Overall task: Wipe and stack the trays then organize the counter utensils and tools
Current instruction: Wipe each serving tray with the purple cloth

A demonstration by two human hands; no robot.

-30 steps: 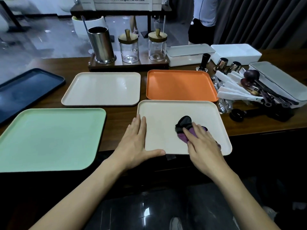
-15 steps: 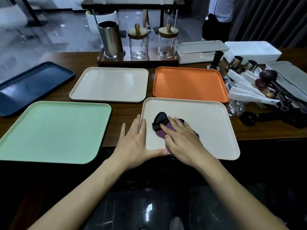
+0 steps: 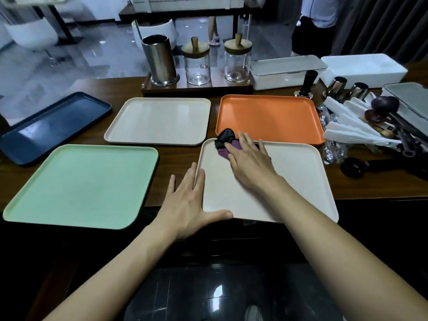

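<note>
The near cream rectangular plastic tray (image 3: 289,181) lies flat on the dark wooden counter (image 3: 178,155), its front rim hanging a little past the counter's edge. On its far left corner sits a bunched purple-and-black cloth (image 3: 225,141). The right hand (image 3: 250,158) presses the cloth down with its fingers stretched out over it, not curled round it. The left hand (image 3: 187,200) lies flat and spread against this tray's left side, thumb along the front rim, gripping nothing.

The tray looks thin, stiff, light and smooth, so it would likely skid under the wiping unless braced. To lift it, the raised rim on two opposite sides seems the best hold. The cloth is soft and limp.

Just beyond this tray, almost touching, is an orange tray (image 3: 266,114). Beyond it to the left is a second cream tray (image 3: 159,119), and directly left a mint-green tray (image 3: 81,184). Farther left is a dark blue tray (image 3: 53,126). To its right, a heap of utensils (image 3: 361,126) waits unsorted.
</note>
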